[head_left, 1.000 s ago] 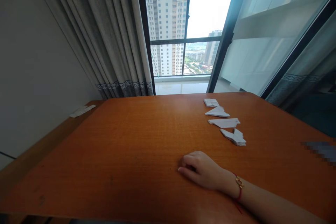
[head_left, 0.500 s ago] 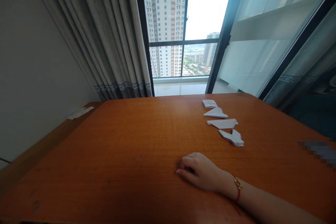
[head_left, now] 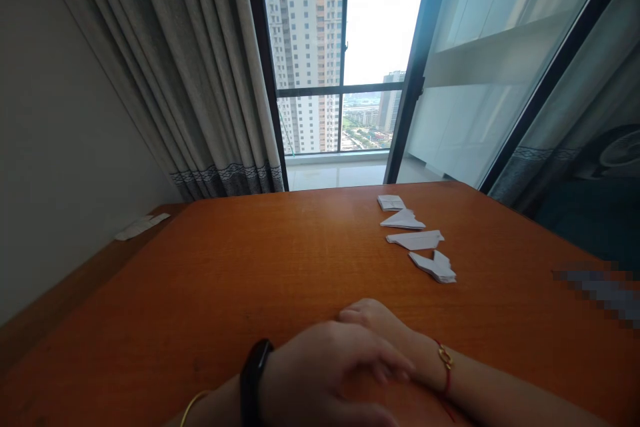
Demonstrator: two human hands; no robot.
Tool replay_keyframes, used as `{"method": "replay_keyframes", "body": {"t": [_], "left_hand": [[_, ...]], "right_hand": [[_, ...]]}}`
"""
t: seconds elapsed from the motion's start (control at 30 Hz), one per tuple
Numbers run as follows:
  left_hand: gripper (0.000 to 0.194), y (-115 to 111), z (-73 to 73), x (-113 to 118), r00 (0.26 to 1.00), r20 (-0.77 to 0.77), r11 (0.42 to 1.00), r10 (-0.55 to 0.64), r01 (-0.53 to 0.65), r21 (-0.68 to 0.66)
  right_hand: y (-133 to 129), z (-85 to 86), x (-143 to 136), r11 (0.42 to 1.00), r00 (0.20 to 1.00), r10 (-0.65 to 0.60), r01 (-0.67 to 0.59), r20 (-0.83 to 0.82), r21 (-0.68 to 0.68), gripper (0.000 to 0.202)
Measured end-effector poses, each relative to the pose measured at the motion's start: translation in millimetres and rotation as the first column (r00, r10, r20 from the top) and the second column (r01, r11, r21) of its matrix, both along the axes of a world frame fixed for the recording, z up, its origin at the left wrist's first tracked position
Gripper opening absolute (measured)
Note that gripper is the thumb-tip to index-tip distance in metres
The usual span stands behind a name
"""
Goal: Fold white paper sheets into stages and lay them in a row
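My left hand [head_left: 325, 367], with a black band on its wrist, is at the bottom centre, palm down, its fingers apart and reaching over the front of my right hand. It holds nothing that shows. My right hand [head_left: 383, 323] rests on the orange-brown table [head_left: 225, 280], a red string bracelet on its wrist; its fingers are mostly hidden behind my left hand. Beyond the hands lie folded white papers in a column: a small square one [head_left: 391, 203], a pointed one [head_left: 403, 219], a long flat one [head_left: 416, 239] and a forked one [head_left: 434, 267] nearest me.
More white paper [head_left: 142, 227] lies at the table's left edge, by the wall. A blurred-out object [head_left: 605, 290] is at the right side. Grey curtains [head_left: 200, 80] and a glass door with a window stand behind the table.
My left hand has come in from below and now overlaps my right hand, which stays on the table. The view has shifted slightly; the papers lie in the same arrangement.
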State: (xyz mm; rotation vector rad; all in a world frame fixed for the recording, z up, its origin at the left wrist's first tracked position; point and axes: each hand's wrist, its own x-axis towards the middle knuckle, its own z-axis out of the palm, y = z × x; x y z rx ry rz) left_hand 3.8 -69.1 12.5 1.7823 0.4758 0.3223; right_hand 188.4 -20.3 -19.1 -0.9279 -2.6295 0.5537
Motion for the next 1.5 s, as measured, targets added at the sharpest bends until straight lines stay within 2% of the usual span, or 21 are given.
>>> {"method": "replay_keyframes", "body": {"t": [0.03, 0.07, 0.13, 0.2, 0.27, 0.37, 0.53, 0.7, 1.33, 1.5], "left_hand": [[0.043, 17, 9.8, 2, 0.988, -0.058, 0.976, 0.144, -0.132, 0.170], [0.033, 31, 16.1, 2, 0.967, -0.096, 0.931, 0.235, -0.196, 0.307], [0.023, 48, 18.3, 1, 0.939, -0.096, 0.866, 0.331, -0.262, 0.425], [0.018, 54, 10.2, -3, 0.910, -0.081, 0.799, 0.406, -0.310, 0.516], [0.017, 54, -1.2, -7, 0.900, -0.071, 0.713, 0.429, -0.289, 0.638], [0.021, 54, -13.8, -9, 0.919, -0.096, 0.604, 0.382, -0.169, 0.779], [0.027, 55, -19.3, -8, 0.923, -0.135, 0.536, 0.361, -0.087, 0.840], [0.028, 53, -21.5, -7, 0.919, -0.148, 0.507, 0.364, -0.062, 0.860], [0.029, 53, -24.4, -9, 0.921, -0.181, 0.522, 0.345, -0.027, 0.853], [0.029, 52, -23.3, -9, 0.911, -0.191, 0.507, 0.365, -0.022, 0.862]], "right_hand": [[0, -1.8, 0, 1.000, 1.000, 0.010, -0.010, -0.013, 0.002, 0.017], [0, -3.2, -1, 1.000, 1.000, 0.011, -0.011, -0.028, 0.012, 0.015], [-1, -3.9, -1, 0.999, 0.999, -0.001, 0.003, -0.047, 0.046, 0.013], [-3, -2.4, -1, 0.997, 1.000, -0.011, 0.012, -0.024, 0.072, 0.018], [-5, 0.1, -1, 0.997, 1.000, -0.016, 0.016, -0.005, 0.079, 0.024], [-7, 2.8, 0, 0.998, 1.000, -0.006, 0.006, -0.010, 0.065, 0.020], [-8, 2.5, 1, 0.998, 1.000, -0.009, 0.010, -0.029, 0.062, 0.016], [-6, 0.6, 1, 0.998, 1.000, 0.007, -0.006, -0.018, 0.065, 0.014], [-10, 4.1, 1, 0.997, 1.000, 0.020, -0.020, -0.003, 0.073, 0.015], [-9, 4.2, 1, 0.997, 1.000, 0.020, -0.020, 0.006, 0.071, 0.015]]}}
